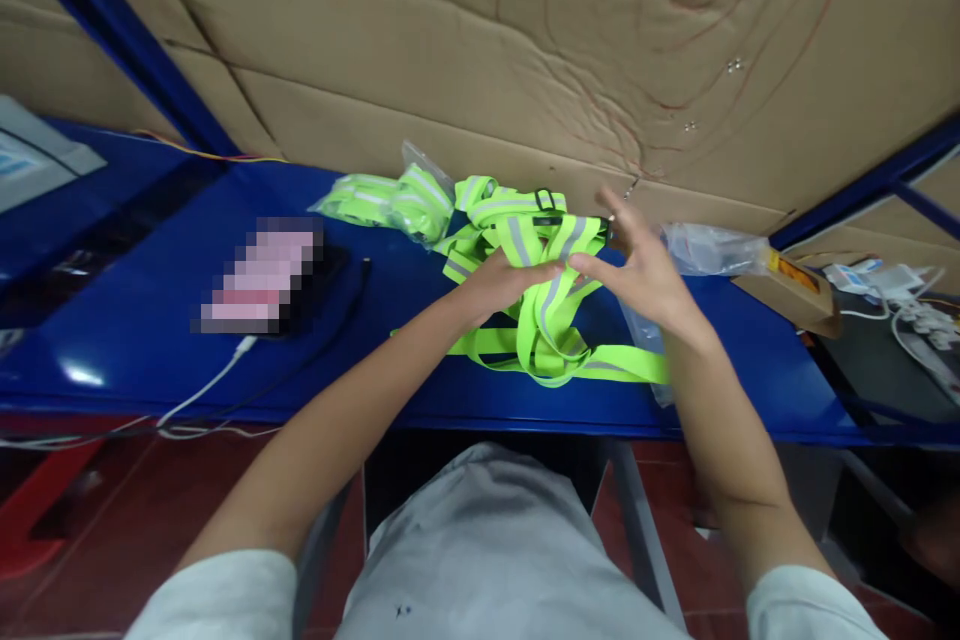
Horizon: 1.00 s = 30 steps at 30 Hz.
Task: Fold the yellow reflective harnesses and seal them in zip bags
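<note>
Neon yellow-green reflective straps (pixel 551 315) with silver stripes hang in loops between my hands above the blue table. My left hand (pixel 506 285) is closed on the straps from the left, its thumb pointing right across them. At their right edge is my right hand (pixel 637 265), fingers spread and raised, with the thumb reaching against the straps. A black buckle (pixel 545 201) shows on a strap behind my hands. Lower strap loops trail over the table, and one runs right toward my right forearm. Part of the left fingers is hidden by the webbing.
Clear bags of folded green straps (pixel 390 200) lie at the back, left of the loose straps. A phone (pixel 259 280) with a white cable lies left. At the right are a plastic bag (pixel 712 250), a cardboard box (pixel 791 290) and power cords. A cardboard wall (pixel 420 50) stands behind.
</note>
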### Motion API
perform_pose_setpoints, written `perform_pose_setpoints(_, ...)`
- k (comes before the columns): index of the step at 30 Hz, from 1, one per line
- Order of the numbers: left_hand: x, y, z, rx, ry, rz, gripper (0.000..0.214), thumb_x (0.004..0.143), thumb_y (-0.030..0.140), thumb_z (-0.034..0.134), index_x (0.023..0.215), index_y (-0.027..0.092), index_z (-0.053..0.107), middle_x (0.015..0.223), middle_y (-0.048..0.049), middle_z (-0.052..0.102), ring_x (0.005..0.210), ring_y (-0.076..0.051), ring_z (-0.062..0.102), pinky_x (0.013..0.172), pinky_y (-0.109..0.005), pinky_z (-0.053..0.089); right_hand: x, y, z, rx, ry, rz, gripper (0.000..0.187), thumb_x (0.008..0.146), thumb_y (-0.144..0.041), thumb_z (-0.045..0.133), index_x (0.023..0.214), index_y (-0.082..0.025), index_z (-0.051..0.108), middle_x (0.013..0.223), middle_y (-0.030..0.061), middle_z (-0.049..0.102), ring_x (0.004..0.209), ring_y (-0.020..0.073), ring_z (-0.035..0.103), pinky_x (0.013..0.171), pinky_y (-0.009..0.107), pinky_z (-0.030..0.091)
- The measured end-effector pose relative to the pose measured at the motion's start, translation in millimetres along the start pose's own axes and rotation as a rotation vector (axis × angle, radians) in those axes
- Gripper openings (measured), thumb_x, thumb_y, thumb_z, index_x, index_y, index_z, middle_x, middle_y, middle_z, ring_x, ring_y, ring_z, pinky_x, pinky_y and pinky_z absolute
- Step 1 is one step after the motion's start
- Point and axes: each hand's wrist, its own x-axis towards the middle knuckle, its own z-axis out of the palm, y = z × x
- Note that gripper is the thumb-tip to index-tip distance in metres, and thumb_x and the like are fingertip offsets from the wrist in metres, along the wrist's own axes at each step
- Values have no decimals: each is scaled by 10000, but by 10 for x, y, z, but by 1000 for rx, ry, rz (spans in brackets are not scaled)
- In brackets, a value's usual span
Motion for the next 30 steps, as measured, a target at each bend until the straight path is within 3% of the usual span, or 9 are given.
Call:
perform_pose_setpoints(3,-8,33,-30,46,-57,43,434,808,411,818,1176,196,738,1309,-110,746,1261,-334,675,1127,-523,482,73,-322,-100,-236,-60,-174,981,808,-670,785,1623,-287,395,1690,113,372,1496,366,463,1149,506,489)
perform_pose_setpoints(6,-10,19,-73,181,-83,95,448,847,416,774,1230,193,710,1370,-109,714,1321,-333,632,1144,-514,468,159,-548,-69,-352,-184,-201,646,905,-627,704,1426,-248,646,1415,109,676,1293,352,646,1061,468,525)
perform_pose_setpoints(9,-7,26,-117,289,-84,126,480,877,442,737,1281,188,678,1400,-113,693,1354,-334,606,1156,-514,457,251,-597,-2,-354,-186,-183,394,949,-541,687,1174,-232,781,1106,69,794,1010,280,746,899,368,529)
perform_pose_setpoints(13,-26,78,-113,291,-97,114,528,816,442,804,1264,189,685,1395,-115,697,1352,-350,608,1172,-529,444,339,-525,42,-337,-177,-181,308,896,-495,765,992,-206,804,925,36,786,816,202,699,761,306,449)
perform_pose_setpoints(17,-73,132,-49,-38,-162,-133,547,712,407,911,1165,162,727,1135,-129,797,1094,-362,745,993,-537,581,437,-403,46,-185,-55,-119,410,919,-534,721,764,-155,716,702,-6,648,668,121,532,670,286,362)
perform_pose_setpoints(20,-106,153,-20,-150,-151,-254,527,653,349,956,1097,156,748,1029,-122,812,975,-345,774,933,-525,613,515,-287,60,65,-5,-40,412,855,-567,767,791,-169,686,775,-7,646,746,128,542,699,273,399)
perform_pose_setpoints(24,-127,134,-2,-58,-132,-209,569,637,341,963,1134,170,744,1156,-124,795,1069,-351,756,991,-529,594,560,-150,113,367,-167,69,431,779,-525,826,1045,-220,677,947,0,703,836,147,613,763,272,476)
perform_pose_setpoints(28,-109,89,19,43,-51,-132,613,633,376,960,1165,176,730,1267,-132,761,1194,-363,712,1051,-513,566,521,-158,100,145,-252,-19,318,898,-507,709,995,-204,691,878,13,707,820,157,614,772,288,465)
perform_pose_setpoints(30,-86,70,17,48,-34,-122,644,638,384,959,1200,180,720,1273,-129,759,1209,-357,706,1061,-497,561,475,-227,63,-39,-255,-135,397,1004,-540,557,879,-191,699,891,41,712,863,174,619,827,308,466)
